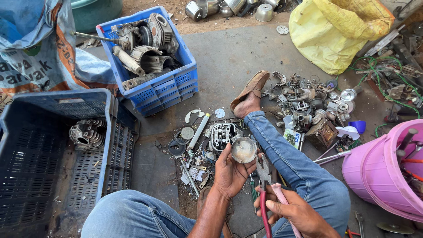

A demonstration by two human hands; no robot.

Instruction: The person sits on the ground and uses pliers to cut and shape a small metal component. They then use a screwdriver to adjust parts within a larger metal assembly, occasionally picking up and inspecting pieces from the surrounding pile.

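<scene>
A person is sitting on the ground; only the legs, forearms and hands are showing. The left hand (229, 172) is curling loosely around a round, dished metal part (243, 150), gripping its rim above the right shin. The right hand (294, 210) is closing around the two handles of one pair of pliers (265, 185), whose short jaws are pointing up towards the part; their tips are hard to make out. Two blue crates (152, 90) are sitting left, one pink bucket (374, 169) is being cut off at the right edge.
</scene>
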